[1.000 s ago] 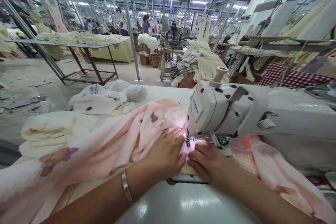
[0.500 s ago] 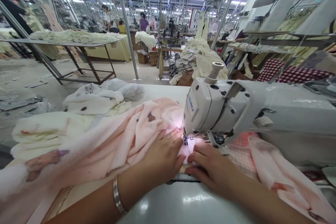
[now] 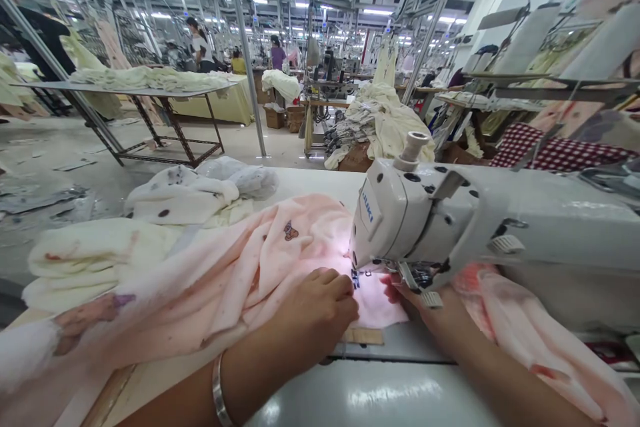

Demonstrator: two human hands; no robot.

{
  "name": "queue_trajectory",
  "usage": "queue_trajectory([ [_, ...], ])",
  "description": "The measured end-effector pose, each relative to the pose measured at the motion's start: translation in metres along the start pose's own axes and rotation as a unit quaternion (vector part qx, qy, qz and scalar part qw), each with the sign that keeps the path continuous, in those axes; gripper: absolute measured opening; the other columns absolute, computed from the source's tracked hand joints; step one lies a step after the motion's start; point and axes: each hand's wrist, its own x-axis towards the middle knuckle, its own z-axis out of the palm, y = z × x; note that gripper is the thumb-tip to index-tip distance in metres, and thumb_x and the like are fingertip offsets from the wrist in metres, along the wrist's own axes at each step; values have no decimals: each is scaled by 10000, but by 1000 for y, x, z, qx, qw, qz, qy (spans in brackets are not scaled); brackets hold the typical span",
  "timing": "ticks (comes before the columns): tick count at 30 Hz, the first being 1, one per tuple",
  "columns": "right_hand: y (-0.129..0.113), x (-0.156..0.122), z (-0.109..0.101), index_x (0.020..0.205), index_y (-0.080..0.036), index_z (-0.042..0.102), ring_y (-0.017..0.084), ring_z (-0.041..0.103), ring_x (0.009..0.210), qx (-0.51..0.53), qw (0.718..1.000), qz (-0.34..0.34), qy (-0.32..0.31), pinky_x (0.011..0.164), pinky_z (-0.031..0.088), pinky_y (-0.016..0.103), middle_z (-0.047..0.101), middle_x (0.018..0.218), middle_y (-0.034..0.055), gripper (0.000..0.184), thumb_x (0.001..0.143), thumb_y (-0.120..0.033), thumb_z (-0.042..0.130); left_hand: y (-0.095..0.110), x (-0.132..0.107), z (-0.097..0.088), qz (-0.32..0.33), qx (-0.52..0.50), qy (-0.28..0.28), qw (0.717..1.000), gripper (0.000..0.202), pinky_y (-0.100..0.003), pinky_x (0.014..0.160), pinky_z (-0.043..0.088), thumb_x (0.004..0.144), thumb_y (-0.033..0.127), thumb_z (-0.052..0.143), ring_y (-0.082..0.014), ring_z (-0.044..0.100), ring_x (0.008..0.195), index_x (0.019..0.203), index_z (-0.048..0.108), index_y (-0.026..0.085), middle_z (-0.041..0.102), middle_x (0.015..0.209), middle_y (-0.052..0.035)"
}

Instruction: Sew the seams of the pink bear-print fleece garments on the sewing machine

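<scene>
A pink fleece garment (image 3: 240, 267) with a small bear print lies across the sewing table and runs under the head of a white sewing machine (image 3: 450, 213). My left hand (image 3: 313, 310) rests on the pink fabric just left of the needle, with its fingers curled down onto the cloth. My right hand (image 3: 425, 303) reaches under the machine head to the right of the needle, and its fingers are partly hidden by the presser-foot parts. A silver bangle sits on my left wrist.
Cream and spotted garments (image 3: 175, 200) are piled at the table's far left. More pink fabric (image 3: 540, 340) trails off to the right under the machine arm. Beyond stand a metal table (image 3: 150, 90) with cream cloth, hanging rails, other workstations and distant workers.
My right hand has slid from in front of the needle to the right, under the machine head. My left hand has curled and drawn slightly back. More pink fabric lies flat at the needle.
</scene>
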Motion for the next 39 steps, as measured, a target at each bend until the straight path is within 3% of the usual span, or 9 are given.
queue_trajectory([
  [4,6,0,-2,763,-185,678,191,666,674,-23,999,-17,20,584,548,299,681,681,53,401,919,-359,352,-2,-3,4,-10,-13,15,1000,178,-297,704,384,915,154,448,-154,463,779,791,573,176,571,873,-19],
  [10,1,-6,-3,880,-213,679,308,617,884,-145,986,-76,29,783,480,509,679,889,105,275,833,-443,536,-3,-1,3,-25,-45,43,998,199,-314,752,381,918,168,466,-140,496,784,778,605,198,600,862,4],
  [15,7,2,-2,795,-227,669,260,614,804,-191,976,-95,39,721,482,413,686,818,65,127,819,-328,595,-5,11,0,-87,-12,52,995,155,-317,803,412,896,222,533,-158,537,849,784,632,179,619,886,-16],
  [19,14,6,0,812,-229,680,256,615,780,-214,970,-103,50,705,478,393,692,758,40,92,804,-279,604,-20,22,-13,-87,19,17,996,174,-293,735,426,867,142,536,-158,530,777,721,626,170,586,791,-18],
  [23,18,5,0,874,-219,680,277,608,844,-221,966,-120,65,720,469,407,700,823,56,128,814,-278,584,-33,18,-32,-64,86,-22,994,163,-396,919,376,822,69,536,-242,486,1067,896,640,171,572,1098,-85],
  [27,7,-1,-7,859,-210,676,241,597,777,-213,960,-172,67,682,442,370,684,765,64,196,872,-255,486,1,-3,-37,-162,194,-144,957,370,-362,596,486,754,262,686,-290,609,774,1062,609,72,611,959,-194],
  [31,-16,-13,-7,931,-225,653,187,550,734,-167,950,-264,-20,681,394,323,646,749,33,198,901,-257,460,46,-13,-32,-173,234,-215,932,307,-281,387,394,758,297,683,-220,563,475,970,657,76,602,746,-136],
  [34,-25,-20,1,868,-211,636,173,465,672,-147,939,-291,-109,611,318,308,572,673,18,166,894,-241,475,53,-12,-31,-176,226,-224,931,325,-272,435,423,773,312,681,-230,604,562,1018,656,99,611,771,-121],
  [39,-20,-19,12,945,-209,626,180,450,712,-158,946,-265,-103,644,285,322,575,714,26,174,909,-236,458,29,0,-48,-234,166,-238,928,379,-338,612,474,812,316,645,-270,622,769,1148,606,146,624,943,-137],
])
